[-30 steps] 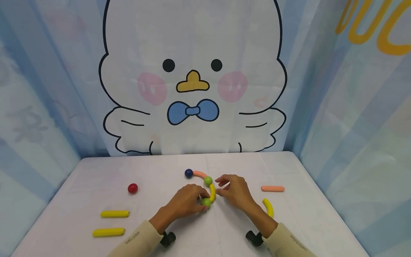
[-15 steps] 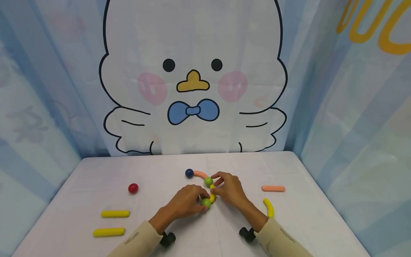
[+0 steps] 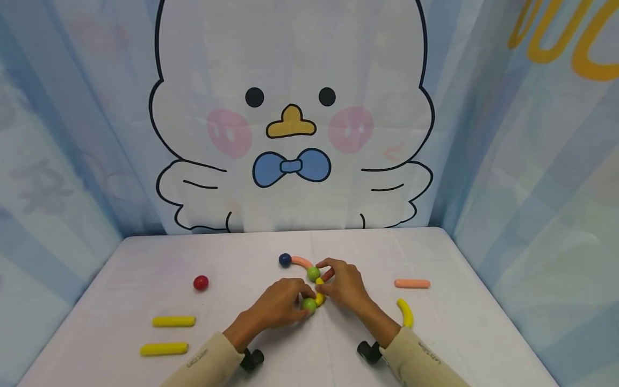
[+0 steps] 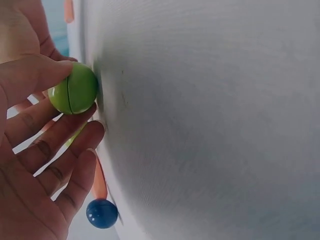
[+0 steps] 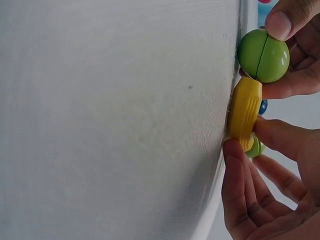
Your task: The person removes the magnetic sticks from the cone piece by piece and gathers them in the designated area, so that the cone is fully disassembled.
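Our left hand (image 3: 282,305) lies low with fingers curled in a pinch, and our right hand (image 3: 344,287) meets it from the other side, fingertips (image 5: 240,165) pinching, both forearms sleeved.

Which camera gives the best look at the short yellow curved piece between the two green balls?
The right wrist view: the yellow curved piece fills it, held by the right hand. The head view shows only a sliver between the hands; the left wrist view barely shows it.

White table (image 3: 145,269), cartoon chick backdrop (image 3: 290,80), blue striped curtains (image 3: 532,188)
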Tool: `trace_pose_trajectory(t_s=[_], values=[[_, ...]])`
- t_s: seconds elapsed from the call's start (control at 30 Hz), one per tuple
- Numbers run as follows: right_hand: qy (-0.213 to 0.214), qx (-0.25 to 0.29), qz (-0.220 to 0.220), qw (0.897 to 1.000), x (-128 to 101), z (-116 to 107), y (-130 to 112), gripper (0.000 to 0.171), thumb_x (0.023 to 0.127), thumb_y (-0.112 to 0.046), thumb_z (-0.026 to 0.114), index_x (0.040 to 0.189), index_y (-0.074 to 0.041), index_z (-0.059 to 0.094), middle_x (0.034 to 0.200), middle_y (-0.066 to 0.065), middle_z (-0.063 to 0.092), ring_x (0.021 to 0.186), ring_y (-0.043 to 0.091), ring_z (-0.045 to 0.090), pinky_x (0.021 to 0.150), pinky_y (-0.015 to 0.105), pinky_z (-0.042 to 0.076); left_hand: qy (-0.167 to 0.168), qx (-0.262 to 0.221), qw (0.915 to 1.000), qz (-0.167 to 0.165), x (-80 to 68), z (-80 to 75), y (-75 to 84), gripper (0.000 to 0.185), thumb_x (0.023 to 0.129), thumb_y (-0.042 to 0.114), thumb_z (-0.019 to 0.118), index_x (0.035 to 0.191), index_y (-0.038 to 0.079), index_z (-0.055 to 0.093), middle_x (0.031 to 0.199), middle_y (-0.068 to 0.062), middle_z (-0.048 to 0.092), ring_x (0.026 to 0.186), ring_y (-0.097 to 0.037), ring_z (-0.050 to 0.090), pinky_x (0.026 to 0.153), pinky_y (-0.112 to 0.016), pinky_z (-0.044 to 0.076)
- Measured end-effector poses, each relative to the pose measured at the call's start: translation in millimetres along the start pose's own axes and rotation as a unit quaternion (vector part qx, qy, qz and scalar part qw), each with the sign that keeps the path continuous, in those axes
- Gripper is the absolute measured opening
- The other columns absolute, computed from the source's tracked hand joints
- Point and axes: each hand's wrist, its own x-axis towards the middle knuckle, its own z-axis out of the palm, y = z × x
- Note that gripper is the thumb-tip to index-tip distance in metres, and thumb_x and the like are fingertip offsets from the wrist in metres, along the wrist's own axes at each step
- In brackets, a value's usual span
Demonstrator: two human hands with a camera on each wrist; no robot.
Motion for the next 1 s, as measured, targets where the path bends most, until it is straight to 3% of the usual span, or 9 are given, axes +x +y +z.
trace_pose_trajectory(t_s=[0.3,0.57,1.0], values=[[0.000,-0.005,-0.004,1.000,0.7,0.6,0.5,0.045,0.082,-0.019,0.093,0.124,-0.018,0.076,0.091,0.000,0.077,0.083,0.016,0.065,0.070,0.031,0.048,-0.011,0.003,0.9999,-0.010,-5.7,-4.5,0.3,0.028,0.092,0.023,0.083,0.119,0.015,0.080,0.102,0.007,0.071,0.089,-0.007,0.062,0.081,-0.026,0.053],[0.002,-0.007,0.009,1.000,-0.8,1.1,-0.5,0.046,0.083,-0.019,0.092,0.126,-0.020,0.075,0.092,-0.002,0.076,0.086,0.017,0.065,0.072,0.030,0.048,-0.020,-0.013,0.9988,-0.042,-21.8,-16.1,0.3,0.031,0.091,0.022,0.084,0.120,0.015,0.079,0.103,0.010,0.071,0.090,-0.010,0.063,0.082,-0.029,0.054],[0.006,-0.001,0.005,1.000,-2.7,1.3,-0.2,0.047,0.084,-0.018,0.092,0.127,-0.019,0.074,0.093,-0.002,0.075,0.088,0.017,0.064,0.074,0.031,0.049,0.016,-0.024,0.9972,-0.069,-50.6,-37.2,-17.2,0.034,0.090,0.014,0.085,0.123,0.013,0.077,0.111,0.008,0.072,0.093,-0.013,0.064,0.082,-0.028,0.054]])
